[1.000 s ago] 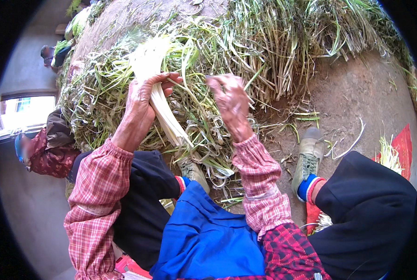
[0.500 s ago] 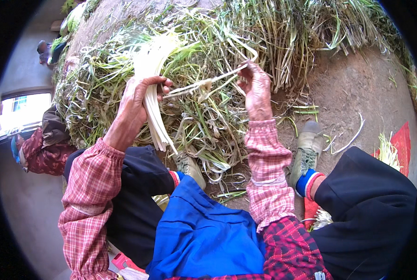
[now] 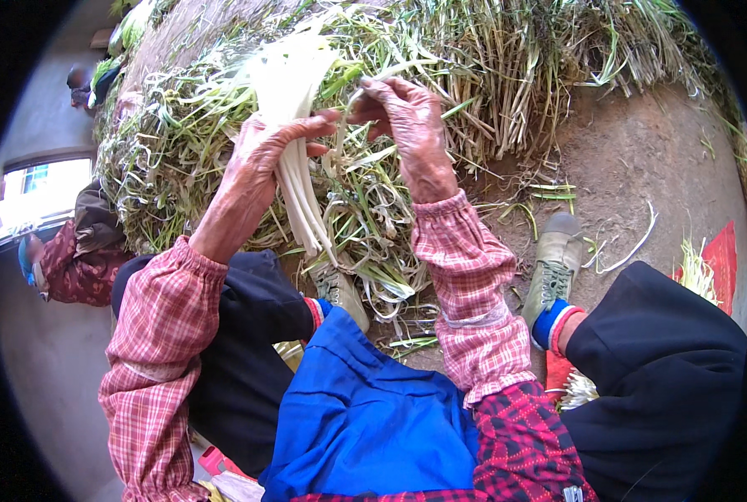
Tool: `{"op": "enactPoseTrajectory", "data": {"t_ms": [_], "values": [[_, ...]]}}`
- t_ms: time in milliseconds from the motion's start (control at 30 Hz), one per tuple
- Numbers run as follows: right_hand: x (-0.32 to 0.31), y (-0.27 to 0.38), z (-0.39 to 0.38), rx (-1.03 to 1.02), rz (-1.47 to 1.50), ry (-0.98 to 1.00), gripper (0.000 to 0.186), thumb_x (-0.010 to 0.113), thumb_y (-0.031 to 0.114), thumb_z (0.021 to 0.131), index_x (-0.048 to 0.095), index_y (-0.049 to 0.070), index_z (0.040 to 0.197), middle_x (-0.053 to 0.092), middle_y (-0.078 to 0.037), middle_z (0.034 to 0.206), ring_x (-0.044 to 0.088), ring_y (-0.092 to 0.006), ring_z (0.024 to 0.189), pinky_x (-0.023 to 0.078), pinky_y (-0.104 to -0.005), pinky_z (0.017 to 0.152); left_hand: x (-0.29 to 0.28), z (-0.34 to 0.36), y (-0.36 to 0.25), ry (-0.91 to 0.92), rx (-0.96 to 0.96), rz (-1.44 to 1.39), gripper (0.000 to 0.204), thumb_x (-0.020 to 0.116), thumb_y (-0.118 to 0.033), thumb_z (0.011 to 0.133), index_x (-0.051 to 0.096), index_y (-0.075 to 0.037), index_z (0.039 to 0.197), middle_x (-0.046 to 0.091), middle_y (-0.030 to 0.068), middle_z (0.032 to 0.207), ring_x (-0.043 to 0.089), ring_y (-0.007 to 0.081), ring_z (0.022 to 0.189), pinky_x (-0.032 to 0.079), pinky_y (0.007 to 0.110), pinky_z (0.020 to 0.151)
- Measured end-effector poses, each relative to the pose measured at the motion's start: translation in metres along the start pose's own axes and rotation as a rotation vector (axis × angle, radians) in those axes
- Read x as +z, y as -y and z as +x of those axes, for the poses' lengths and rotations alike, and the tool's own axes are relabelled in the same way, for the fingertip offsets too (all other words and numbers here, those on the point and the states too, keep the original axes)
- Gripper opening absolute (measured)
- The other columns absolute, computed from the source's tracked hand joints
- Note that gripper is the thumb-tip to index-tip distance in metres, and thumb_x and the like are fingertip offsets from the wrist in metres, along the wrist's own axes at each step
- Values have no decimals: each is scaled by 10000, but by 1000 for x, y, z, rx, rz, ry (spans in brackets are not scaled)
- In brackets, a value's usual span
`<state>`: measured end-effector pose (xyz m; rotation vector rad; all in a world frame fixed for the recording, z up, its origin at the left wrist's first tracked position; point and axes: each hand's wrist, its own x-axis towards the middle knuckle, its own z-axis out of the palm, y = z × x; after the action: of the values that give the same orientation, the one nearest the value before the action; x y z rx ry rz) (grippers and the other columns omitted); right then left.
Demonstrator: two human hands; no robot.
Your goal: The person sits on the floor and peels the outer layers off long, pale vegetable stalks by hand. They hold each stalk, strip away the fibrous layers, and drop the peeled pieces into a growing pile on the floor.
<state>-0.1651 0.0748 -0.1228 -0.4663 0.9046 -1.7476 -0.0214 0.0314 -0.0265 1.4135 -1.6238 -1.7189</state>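
Note:
My left hand [image 3: 265, 163] is wrapped around a bundle of long pale, leek-like stalks [image 3: 301, 197]. Their white ends hang down toward my shoe, and the upper part is washed out by bright light. Just right of the bundle, my right hand [image 3: 411, 130] pinches a thin pale strand [image 3: 354, 99] between thumb and fingers. The fingertips of both hands are close together, with a small gap between them. Part of the strand is hidden behind the right fingers.
A heap of tangled green and dry stalks [image 3: 173, 167] spreads before me, with rooted stalks [image 3: 507, 75] standing at its back. Trimmed white stalks [image 3: 698, 272] lie on a red sheet [image 3: 721, 259] at right. Another person [image 3: 76, 259] is at the left.
My right hand has moved left and slightly up, close to the left hand. The strand, stretched between the hands before, is now drawn in beside the bundle. My left hand shifted slightly right and up.

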Motion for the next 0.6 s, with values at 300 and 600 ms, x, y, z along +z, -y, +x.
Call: {"op": "enactPoseTrajectory", "data": {"t_ms": [300, 600], "values": [[9, -52, -21, -141, -309, 33, 347, 498, 335, 899, 636, 28, 983, 671, -91, 737, 617, -163, 633, 487, -330, 585, 3, -3, 0, 84, -19, -28, 314, 654, -195, 808, 588, 31, 1016, 669, 127, 832, 605, 105, 661, 495, 216, 619], [1, -91, -67, -251, -977, 199, 307, 565, 299, 779, 611, 69, 581, 537, -138, 505, 540, -284, 445, 423, -384, 451, -30, 12, -14, -77, 123, -26, 138, 604, -113, 839, 598, 20, 876, 603, 40, 710, 522, 88, 564, 397, 201, 524]]}}
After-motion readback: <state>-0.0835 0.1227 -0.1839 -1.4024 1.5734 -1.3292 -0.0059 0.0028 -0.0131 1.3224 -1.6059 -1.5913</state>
